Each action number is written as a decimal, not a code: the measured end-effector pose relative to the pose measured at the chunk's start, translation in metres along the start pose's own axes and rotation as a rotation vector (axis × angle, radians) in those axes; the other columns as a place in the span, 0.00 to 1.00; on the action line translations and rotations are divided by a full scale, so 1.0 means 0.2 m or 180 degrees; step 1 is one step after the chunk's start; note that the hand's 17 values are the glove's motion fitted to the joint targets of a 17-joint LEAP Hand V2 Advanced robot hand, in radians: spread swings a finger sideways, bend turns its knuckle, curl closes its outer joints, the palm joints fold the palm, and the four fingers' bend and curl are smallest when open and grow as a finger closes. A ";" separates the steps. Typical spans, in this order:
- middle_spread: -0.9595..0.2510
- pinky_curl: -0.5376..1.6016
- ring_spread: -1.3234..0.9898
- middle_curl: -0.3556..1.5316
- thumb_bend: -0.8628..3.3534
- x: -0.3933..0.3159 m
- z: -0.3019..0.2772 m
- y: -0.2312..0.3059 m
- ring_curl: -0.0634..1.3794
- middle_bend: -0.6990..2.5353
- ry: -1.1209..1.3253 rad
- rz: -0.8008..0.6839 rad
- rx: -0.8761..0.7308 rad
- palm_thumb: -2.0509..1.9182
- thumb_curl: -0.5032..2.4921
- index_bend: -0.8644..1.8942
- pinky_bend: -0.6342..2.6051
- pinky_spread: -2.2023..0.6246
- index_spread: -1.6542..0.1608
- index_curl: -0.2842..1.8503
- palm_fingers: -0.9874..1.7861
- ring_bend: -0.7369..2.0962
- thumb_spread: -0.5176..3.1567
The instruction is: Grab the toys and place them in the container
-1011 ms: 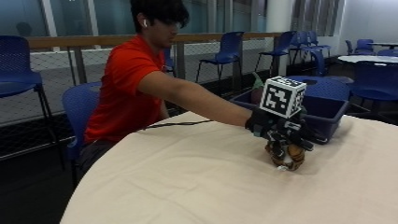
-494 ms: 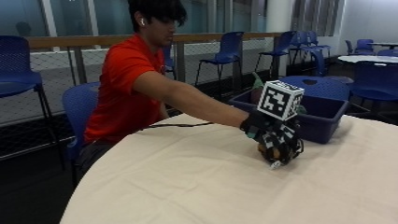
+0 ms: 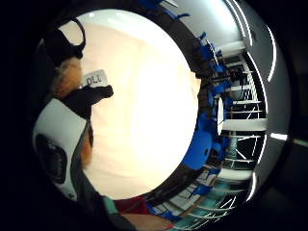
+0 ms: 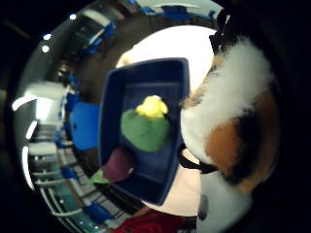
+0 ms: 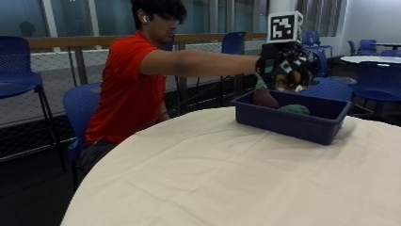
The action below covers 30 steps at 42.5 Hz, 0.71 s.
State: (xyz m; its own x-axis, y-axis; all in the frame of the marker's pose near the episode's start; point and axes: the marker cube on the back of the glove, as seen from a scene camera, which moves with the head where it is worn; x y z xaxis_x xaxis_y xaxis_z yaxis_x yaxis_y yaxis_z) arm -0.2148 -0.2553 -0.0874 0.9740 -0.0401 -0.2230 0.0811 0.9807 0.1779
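At upper right of the outside view the gloved right hand [image 5: 283,66] curls around a white-orange-black plush toy [image 4: 233,116] (its axis unclear), raised above the blue container [image 5: 294,123] on the tabletop [image 5: 206,174].

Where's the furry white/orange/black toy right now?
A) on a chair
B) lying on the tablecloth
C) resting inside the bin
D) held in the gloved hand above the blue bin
D: in the outside view the gloved right hand holds the plush toy in the air over the blue bin, and the thumb side palm view shows it against the palm with the bin below.
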 end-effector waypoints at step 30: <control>0.68 0.46 0.51 0.35 0.18 -0.76 -0.43 0.21 0.25 0.24 -0.0425 -0.0746 -0.0171 0.54 0.33 0.33 0.63 0.75 0.72 0.32 0.26 0.36 0.44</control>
State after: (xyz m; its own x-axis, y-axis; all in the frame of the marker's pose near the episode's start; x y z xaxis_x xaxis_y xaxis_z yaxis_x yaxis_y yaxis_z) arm -0.3785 -0.1924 -0.1295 0.9495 -0.2886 -0.1230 0.2998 0.9503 0.0844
